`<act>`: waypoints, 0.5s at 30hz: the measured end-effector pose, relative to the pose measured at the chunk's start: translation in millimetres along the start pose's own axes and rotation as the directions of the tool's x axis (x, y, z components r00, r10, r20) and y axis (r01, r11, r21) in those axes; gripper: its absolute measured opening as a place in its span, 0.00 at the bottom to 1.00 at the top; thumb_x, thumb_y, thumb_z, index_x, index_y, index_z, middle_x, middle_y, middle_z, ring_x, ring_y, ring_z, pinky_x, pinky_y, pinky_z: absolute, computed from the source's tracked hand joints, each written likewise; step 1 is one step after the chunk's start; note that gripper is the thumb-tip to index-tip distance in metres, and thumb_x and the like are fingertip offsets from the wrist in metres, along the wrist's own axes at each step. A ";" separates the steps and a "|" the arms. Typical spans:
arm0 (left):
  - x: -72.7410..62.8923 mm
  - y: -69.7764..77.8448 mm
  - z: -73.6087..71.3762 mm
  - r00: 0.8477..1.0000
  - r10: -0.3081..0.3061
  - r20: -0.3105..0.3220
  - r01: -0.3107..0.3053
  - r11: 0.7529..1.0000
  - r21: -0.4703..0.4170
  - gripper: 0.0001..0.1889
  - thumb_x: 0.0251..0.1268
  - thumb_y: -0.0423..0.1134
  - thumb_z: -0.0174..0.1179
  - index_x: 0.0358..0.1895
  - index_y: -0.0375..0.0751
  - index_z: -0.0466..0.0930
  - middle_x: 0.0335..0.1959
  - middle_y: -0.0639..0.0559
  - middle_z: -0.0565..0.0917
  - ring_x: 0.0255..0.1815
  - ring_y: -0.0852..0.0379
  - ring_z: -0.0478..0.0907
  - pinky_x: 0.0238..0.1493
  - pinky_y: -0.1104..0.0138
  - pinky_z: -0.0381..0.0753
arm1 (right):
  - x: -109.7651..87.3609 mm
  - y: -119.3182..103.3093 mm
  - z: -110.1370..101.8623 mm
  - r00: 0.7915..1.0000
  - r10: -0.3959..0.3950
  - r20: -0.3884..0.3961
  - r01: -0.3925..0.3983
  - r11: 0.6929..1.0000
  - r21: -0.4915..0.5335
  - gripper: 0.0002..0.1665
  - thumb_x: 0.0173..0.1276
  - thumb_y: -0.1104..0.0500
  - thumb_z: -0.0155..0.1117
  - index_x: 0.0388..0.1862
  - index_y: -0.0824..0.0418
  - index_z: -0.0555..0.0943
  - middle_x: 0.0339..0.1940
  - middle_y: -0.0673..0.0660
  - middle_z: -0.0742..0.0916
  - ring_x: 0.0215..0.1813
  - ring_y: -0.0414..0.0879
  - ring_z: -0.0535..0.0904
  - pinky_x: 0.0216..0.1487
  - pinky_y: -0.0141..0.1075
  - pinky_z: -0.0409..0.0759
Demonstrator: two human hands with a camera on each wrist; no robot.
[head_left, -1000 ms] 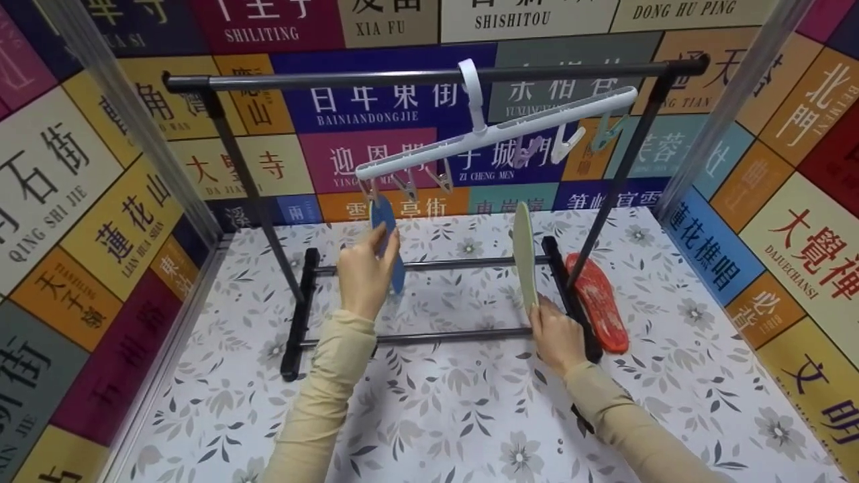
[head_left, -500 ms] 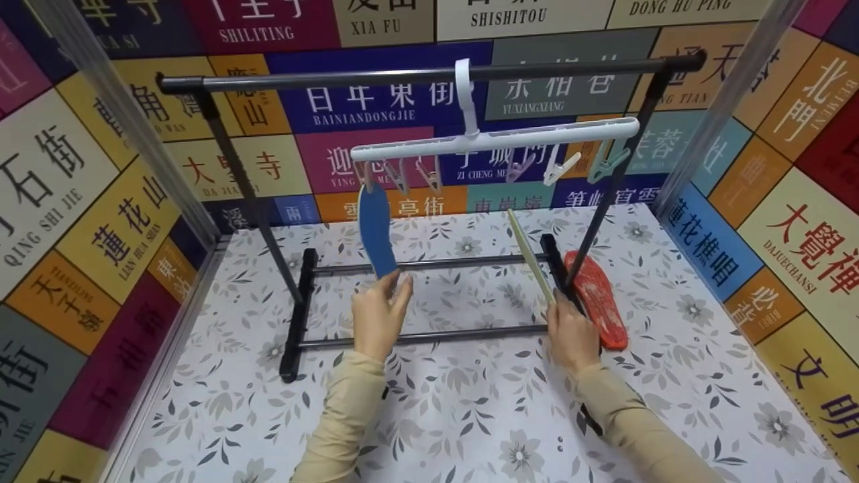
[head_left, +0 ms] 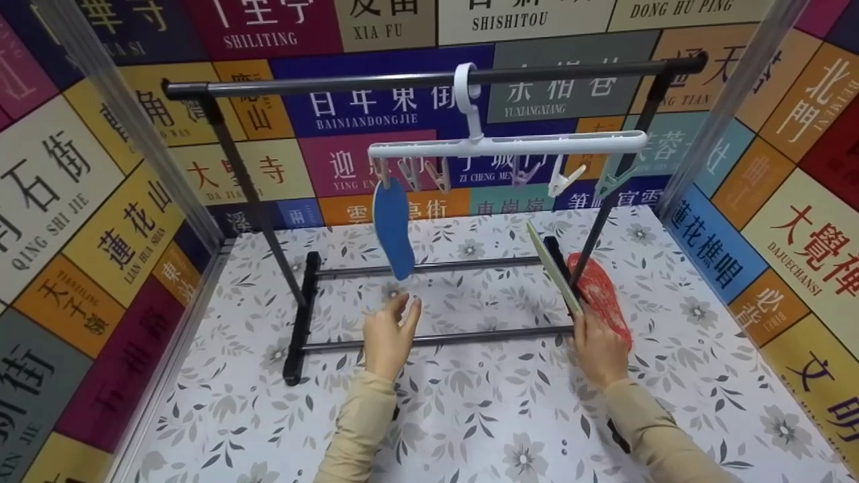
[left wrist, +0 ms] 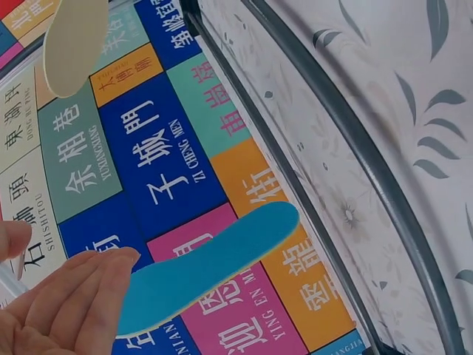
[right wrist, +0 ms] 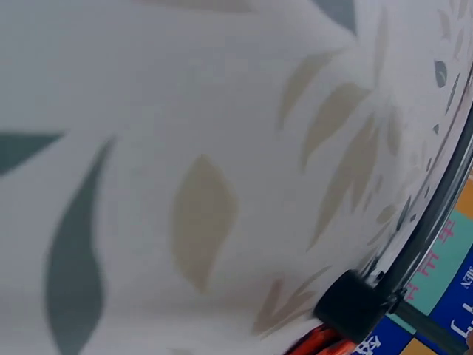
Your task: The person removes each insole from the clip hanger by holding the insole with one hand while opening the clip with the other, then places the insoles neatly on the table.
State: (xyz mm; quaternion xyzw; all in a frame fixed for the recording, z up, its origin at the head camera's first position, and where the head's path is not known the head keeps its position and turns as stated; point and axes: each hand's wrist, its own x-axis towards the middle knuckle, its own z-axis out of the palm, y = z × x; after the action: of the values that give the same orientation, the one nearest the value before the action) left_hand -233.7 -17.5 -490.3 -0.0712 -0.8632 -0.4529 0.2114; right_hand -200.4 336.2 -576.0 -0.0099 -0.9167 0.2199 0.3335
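Observation:
A blue insole (head_left: pixel 394 228) hangs from the clip at the left end of a white clip hanger (head_left: pixel 510 144). Just below its lower tip is my left hand (head_left: pixel 389 339), apart from it and holding nothing, fingers loosely bent. The left wrist view has the fingers near the same blue insole (left wrist: pixel 214 266). My right hand (head_left: pixel 599 345) pinches the lower end of a pale green insole (head_left: pixel 553 265), seen nearly edge-on; it appears cream-coloured as an insole (left wrist: pixel 74 48) in the left wrist view. Beside the rack's right foot lies a red insole (head_left: pixel 602 295), partly behind my right hand.
The hanger hooks over the top bar (head_left: pixel 335 84) of a dark metal rack, several free clips (head_left: pixel 567 178) hanging along it. Lower crossbars (head_left: pixel 496 333) span the rack's base on a flower-patterned surface (head_left: pixel 470 409). Sign-printed walls (head_left: pixel 537 67) enclose the back and sides.
My left hand has let go of the blue insole and dropped below it. The hanger has swung from tilted to nearly level. My right hand has moved right and down with the pale green insole.

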 end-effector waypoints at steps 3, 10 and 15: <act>-3.0 -0.6 1.1 1.000 -0.005 -0.002 0.005 1.000 0.013 0.18 0.69 0.46 0.62 0.49 0.33 0.85 0.43 0.37 0.88 0.41 0.43 0.88 0.45 0.58 0.87 | -3.8 8.8 -4.0 0.999 -0.028 -0.039 0.027 0.999 -0.022 0.13 0.72 0.61 0.56 0.47 0.71 0.80 0.31 0.74 0.85 0.30 0.75 0.80 0.31 0.65 0.75; -9.1 0.2 3.7 0.999 -0.042 0.024 0.041 0.999 0.021 0.20 0.70 0.49 0.60 0.50 0.34 0.85 0.44 0.38 0.88 0.43 0.44 0.88 0.46 0.59 0.86 | -9.9 27.1 -18.5 0.996 -0.044 -0.081 0.040 0.998 -0.048 0.11 0.71 0.63 0.57 0.40 0.73 0.78 0.32 0.75 0.85 0.33 0.75 0.80 0.29 0.66 0.73; -14.4 -1.5 4.4 0.999 -0.036 0.034 0.036 0.999 0.026 0.20 0.70 0.49 0.60 0.50 0.34 0.85 0.44 0.39 0.88 0.42 0.43 0.88 0.46 0.57 0.86 | -17.5 40.8 -33.1 0.999 0.036 -0.025 -0.037 0.998 -0.051 0.21 0.73 0.62 0.53 0.61 0.70 0.77 0.52 0.73 0.84 0.44 0.75 0.81 0.37 0.66 0.77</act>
State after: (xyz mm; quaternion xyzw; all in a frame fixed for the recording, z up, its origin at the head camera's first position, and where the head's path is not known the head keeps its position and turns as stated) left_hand -222.5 -13.8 -499.7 -0.0607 -0.8735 -0.4445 0.1894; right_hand -171.7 383.2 -580.7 -0.0379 -0.9175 0.2023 0.3403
